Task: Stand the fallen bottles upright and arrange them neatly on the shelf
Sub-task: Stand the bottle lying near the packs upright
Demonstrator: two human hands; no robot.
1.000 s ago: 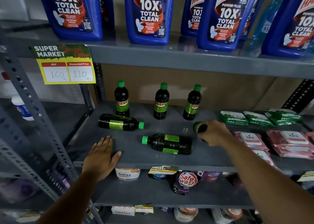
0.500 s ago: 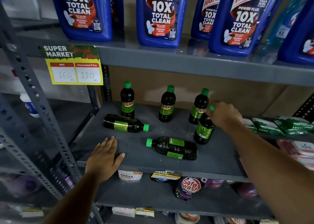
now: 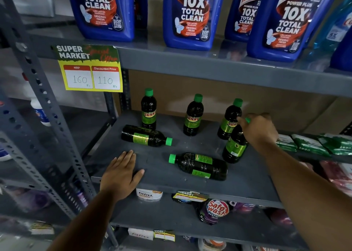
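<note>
Dark bottles with green caps and green labels sit on the grey middle shelf (image 3: 163, 176). Three stand upright at the back: a left one (image 3: 148, 109), a middle one (image 3: 193, 115) and a right one (image 3: 229, 119). Two lie on their sides: one at the left (image 3: 145, 136) with its cap pointing right, one near the front (image 3: 200, 166) with its cap pointing left. My right hand (image 3: 257, 130) grips the top of another bottle (image 3: 235, 146), which stands nearly upright in front of the right back bottle. My left hand (image 3: 121, 174) rests flat on the shelf's front edge, fingers apart.
Large blue cleaner bottles (image 3: 187, 16) fill the shelf above, with a yellow price tag (image 3: 91, 69) hanging from its edge. Green packets (image 3: 312, 144) and pink packs lie to the right on the same level. A purple pouch (image 3: 215, 210) and tubs sit on the shelf below.
My right hand lifted a lying bottle from the shelf's right side, turned it upright and set it in front of the right back bottle. The left hand stayed put.
</note>
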